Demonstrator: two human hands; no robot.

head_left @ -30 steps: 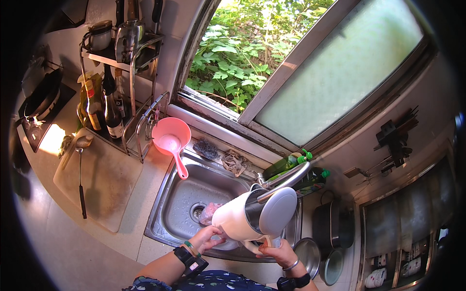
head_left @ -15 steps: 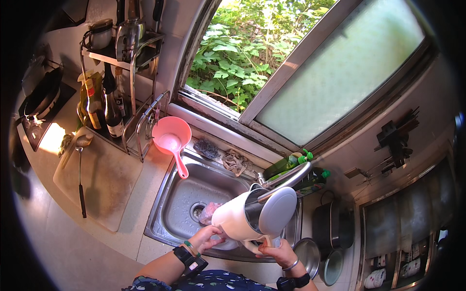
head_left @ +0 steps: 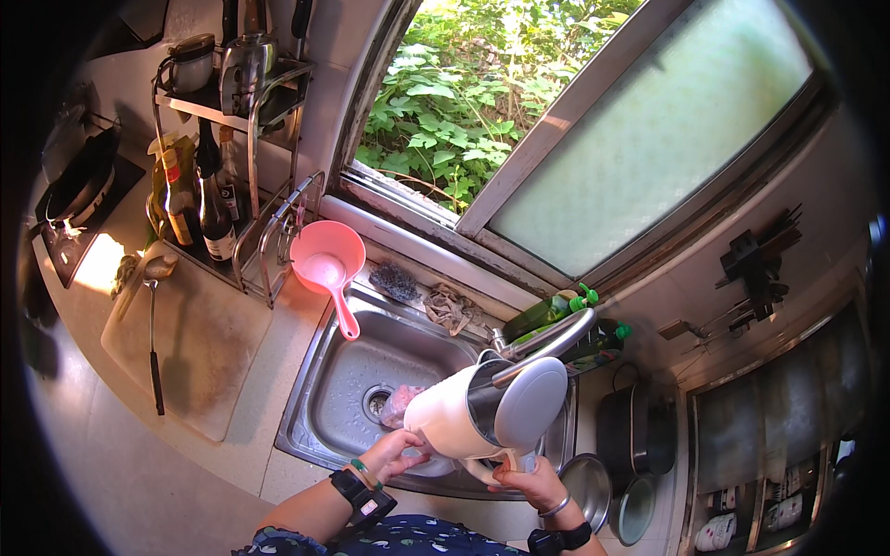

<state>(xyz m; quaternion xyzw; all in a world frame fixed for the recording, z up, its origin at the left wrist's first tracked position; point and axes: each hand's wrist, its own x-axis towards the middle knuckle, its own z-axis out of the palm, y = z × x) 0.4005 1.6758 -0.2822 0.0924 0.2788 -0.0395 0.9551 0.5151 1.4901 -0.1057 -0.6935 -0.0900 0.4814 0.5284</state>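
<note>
A white electric kettle [head_left: 443, 409] is tilted over the sink, its grey-white lid [head_left: 531, 404] swung open. The tap's spout [head_left: 547, 349] reaches into the kettle's mouth; whether water runs cannot be seen. My right hand [head_left: 528, 484] is closed round the kettle's handle. At the base, my left hand [head_left: 396, 455] is curled against the kettle's lower side, some fingertips hidden beneath it. Below, in the steel sink [head_left: 345, 357], a pinkish bundle in clear plastic [head_left: 400, 404] lies beside the drain [head_left: 376, 402], partly covered by the kettle.
A pink dipper [head_left: 329, 259] rests at the sink's back left corner. Behind the sink lie a scouring pad [head_left: 395, 282] and a crumpled rag [head_left: 451, 309]. Green bottles [head_left: 538, 317] stand behind the tap. Left is a cutting board [head_left: 209, 371] with a ladle [head_left: 153, 334]; right, a metal bowl [head_left: 588, 489].
</note>
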